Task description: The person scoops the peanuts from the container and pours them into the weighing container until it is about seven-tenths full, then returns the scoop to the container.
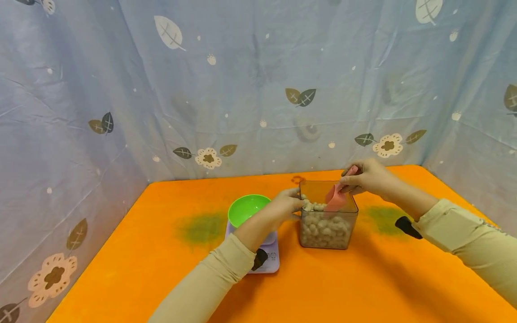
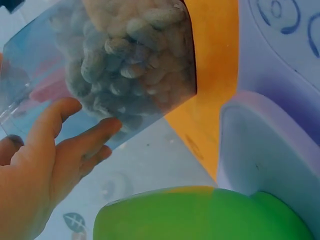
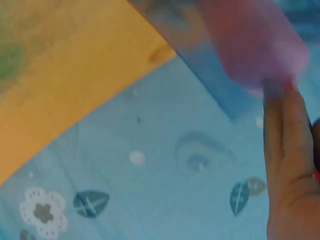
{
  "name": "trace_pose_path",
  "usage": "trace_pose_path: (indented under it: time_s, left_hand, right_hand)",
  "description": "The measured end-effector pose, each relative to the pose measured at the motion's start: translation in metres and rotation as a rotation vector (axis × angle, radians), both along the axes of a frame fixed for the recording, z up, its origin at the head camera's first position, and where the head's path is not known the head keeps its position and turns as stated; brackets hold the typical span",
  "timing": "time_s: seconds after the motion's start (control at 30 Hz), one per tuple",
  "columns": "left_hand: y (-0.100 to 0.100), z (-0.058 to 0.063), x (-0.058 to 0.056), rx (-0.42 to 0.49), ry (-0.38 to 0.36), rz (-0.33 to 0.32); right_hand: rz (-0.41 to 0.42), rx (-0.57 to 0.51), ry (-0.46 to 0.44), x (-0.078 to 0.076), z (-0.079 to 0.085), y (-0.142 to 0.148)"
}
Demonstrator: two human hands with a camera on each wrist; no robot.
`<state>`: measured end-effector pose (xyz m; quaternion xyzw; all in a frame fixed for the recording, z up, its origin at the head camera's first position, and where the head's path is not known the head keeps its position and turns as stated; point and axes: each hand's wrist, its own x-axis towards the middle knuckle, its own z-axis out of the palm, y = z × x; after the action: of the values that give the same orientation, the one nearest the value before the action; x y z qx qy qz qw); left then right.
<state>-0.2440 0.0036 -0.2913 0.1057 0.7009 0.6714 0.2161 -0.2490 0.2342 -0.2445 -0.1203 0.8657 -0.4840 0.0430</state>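
A clear square container (image 1: 328, 244) stands on the table, part filled with peanuts in their shells (image 1: 325, 229). My left hand (image 1: 284, 206) is at its left side, fingers fairly straight and touching the wall near the rim; in the left wrist view the fingertips (image 2: 107, 125) lie against the clear side. My right hand (image 1: 369, 177) pinches the handle of a pink scoop (image 1: 336, 201). The scoop's bowl dips inside the container, tilted down over the peanuts. In the right wrist view the scoop (image 3: 260, 45) is blurred, seen through the clear wall.
Left of the container a green bowl (image 1: 247, 207) sits on a lilac kitchen scale (image 1: 271, 264), partly behind my left forearm. An orange cloth (image 1: 133, 269) covers the table. Blue patterned curtains (image 1: 242, 89) hang behind and at both sides.
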Motion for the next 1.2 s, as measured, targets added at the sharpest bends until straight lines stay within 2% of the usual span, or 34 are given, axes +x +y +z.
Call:
trace_pose_path:
  time_s: [0.17,0.27,0.43,0.53,0.67,0.73,0.83,0.9,1.0,1.1,1.2]
  left_hand:
    - [-0.001,0.0,0.001,0.005,-0.001,-0.004]
    - [-0.002,0.0,0.0,0.012,-0.001,-0.01]
    - [-0.003,0.0,0.002,0.019,0.008,-0.012]
    - [-0.004,-0.002,0.002,0.02,0.005,-0.017]
    - [-0.003,-0.004,0.003,0.023,-0.001,-0.025]
    - [-0.003,-0.004,0.003,0.023,0.004,-0.031]
    - [-0.003,-0.004,0.003,0.032,0.013,-0.038]
    - [-0.004,-0.003,0.003,0.034,0.018,-0.044]
    - [-0.004,-0.003,0.004,0.031,0.016,-0.042]
    - [-0.005,-0.004,0.005,0.03,0.013,-0.041]
    - [-0.006,-0.005,0.006,0.04,0.01,-0.04]
  right_hand:
    - [0.013,-0.049,0.017,-0.002,-0.007,-0.009]
    - [0.017,-0.053,0.057,-0.002,-0.01,-0.013]
    - [0.07,-0.028,0.115,0.003,-0.009,-0.016]
    - [0.084,0.071,0.182,0.006,-0.005,-0.016]
    - [0.08,0.258,0.285,0.006,0.003,-0.019]
    - [0.09,0.287,0.271,0.002,0.006,-0.024]
    - [0.117,0.204,0.18,-0.006,0.004,-0.03]
    - [0.152,0.1,0.093,-0.011,-0.002,-0.034]
    - [0.184,-0.026,0.016,-0.012,-0.015,-0.034]
    - [0.16,-0.14,-0.021,-0.009,-0.022,-0.031]
    - [0.108,-0.231,-0.046,-0.008,-0.022,-0.026]
